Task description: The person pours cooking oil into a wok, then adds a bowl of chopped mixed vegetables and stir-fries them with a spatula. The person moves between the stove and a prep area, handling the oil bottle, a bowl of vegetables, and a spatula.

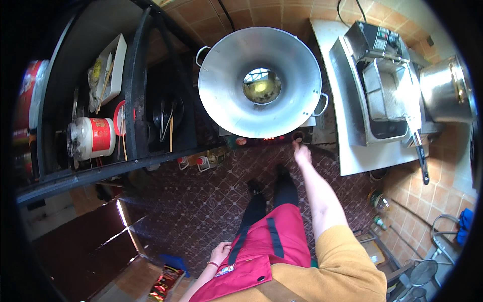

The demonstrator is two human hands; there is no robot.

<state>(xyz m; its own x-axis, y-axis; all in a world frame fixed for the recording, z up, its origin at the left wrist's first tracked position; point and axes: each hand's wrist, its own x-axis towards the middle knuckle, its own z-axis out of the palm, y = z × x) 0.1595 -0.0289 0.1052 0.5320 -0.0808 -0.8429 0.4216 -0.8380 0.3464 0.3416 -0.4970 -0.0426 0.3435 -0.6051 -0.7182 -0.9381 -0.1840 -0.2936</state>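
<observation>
My right hand [303, 155] reaches forward, its fingers at the round control knob [298, 136] on the front panel of a cooker [260, 140]. Red digits glow on that panel. Above it sits a wide steel wok [226, 102] with two loop handles, holding a shallow pool of yellowish liquid [260, 88] that reflects light. My left hand [220, 250] hangs low beside the red apron [279, 234], with a red bracelet at the wrist. Nothing shows in it, and its palm side is hidden.
On the right, a steel deep fryer [354, 94] with a wire basket [385, 90] stands on a white counter [349, 162]; the basket's black handle [422, 164] juts past the edge. A black shelf rack [113, 168] at left holds a white jar [94, 137]. Oil bottles [211, 158] stand below.
</observation>
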